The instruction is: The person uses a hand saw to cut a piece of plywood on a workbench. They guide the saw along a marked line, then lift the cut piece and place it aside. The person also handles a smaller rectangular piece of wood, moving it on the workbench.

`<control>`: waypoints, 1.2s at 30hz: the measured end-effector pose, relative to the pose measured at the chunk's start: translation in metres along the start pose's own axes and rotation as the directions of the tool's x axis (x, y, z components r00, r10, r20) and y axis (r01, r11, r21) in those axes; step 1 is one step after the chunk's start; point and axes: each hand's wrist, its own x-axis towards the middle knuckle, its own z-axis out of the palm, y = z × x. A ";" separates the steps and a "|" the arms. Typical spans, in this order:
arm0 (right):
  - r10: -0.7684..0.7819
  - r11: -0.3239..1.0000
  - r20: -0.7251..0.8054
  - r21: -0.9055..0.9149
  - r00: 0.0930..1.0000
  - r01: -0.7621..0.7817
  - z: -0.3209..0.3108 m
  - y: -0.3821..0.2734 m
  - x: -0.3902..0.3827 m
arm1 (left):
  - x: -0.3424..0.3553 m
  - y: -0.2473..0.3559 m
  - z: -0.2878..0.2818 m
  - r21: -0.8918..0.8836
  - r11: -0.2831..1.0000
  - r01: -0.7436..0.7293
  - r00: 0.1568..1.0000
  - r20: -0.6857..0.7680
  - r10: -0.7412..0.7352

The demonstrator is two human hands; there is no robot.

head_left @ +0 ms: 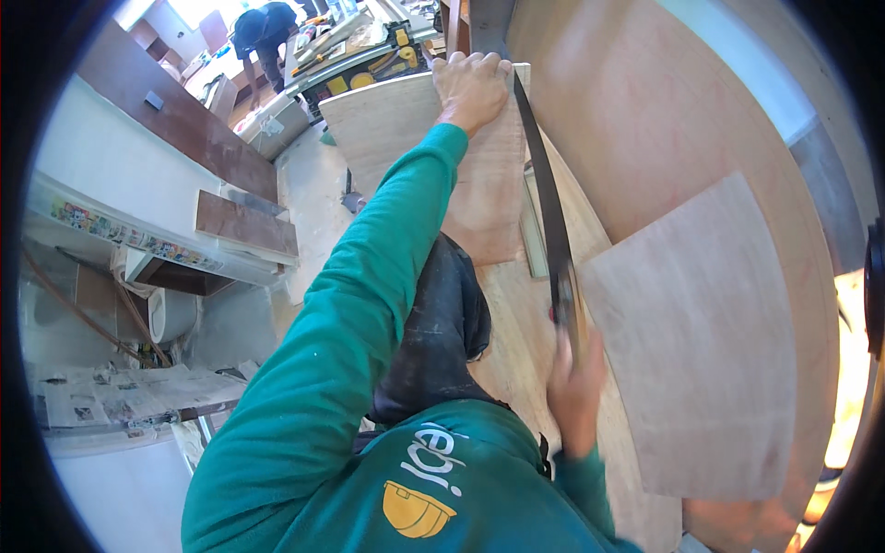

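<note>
My left hand [472, 90] is closed over the top edge of a pale wooden board [396, 147], near its right corner. The board stands tilted up in front of my bent leg [433, 318]. In my right hand [575, 392], low on the right, is the handle of a handsaw [553, 207]. Its long dark blade points away from me, with the far end against the board's right edge by my left hand. The handle area is blurred, and my fingers partly hide it.
A loose plywood sheet [691, 341] leans on the right against a large curved wooden panel [590, 111]. Ahead stands a workbench [369, 64] cluttered with tools. A co-worker [263, 37] bends over at the far left. Newspaper sheets [120, 396] and a brown plank [244, 226] lie left.
</note>
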 end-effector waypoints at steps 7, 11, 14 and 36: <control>0.032 0.999 -0.024 0.040 0.999 -0.031 0.053 -0.036 0.142 | 0.007 0.000 -0.008 -0.037 0.999 -0.001 0.998 0.060 0.003; -0.046 0.999 0.035 0.024 0.998 0.045 0.026 -0.012 0.055 | 0.003 -0.011 -0.014 0.001 1.000 0.008 0.996 0.092 -0.008; 0.158 0.987 0.089 -0.013 0.983 -0.158 -0.021 -0.017 -0.044 | 0.003 -0.008 -0.002 -0.012 1.000 0.029 0.999 0.043 -0.029; 0.322 0.947 0.094 -0.056 0.942 -0.318 -0.032 -0.031 -0.059 | 0.002 -0.006 -0.004 -0.002 0.999 0.050 0.994 0.097 -0.049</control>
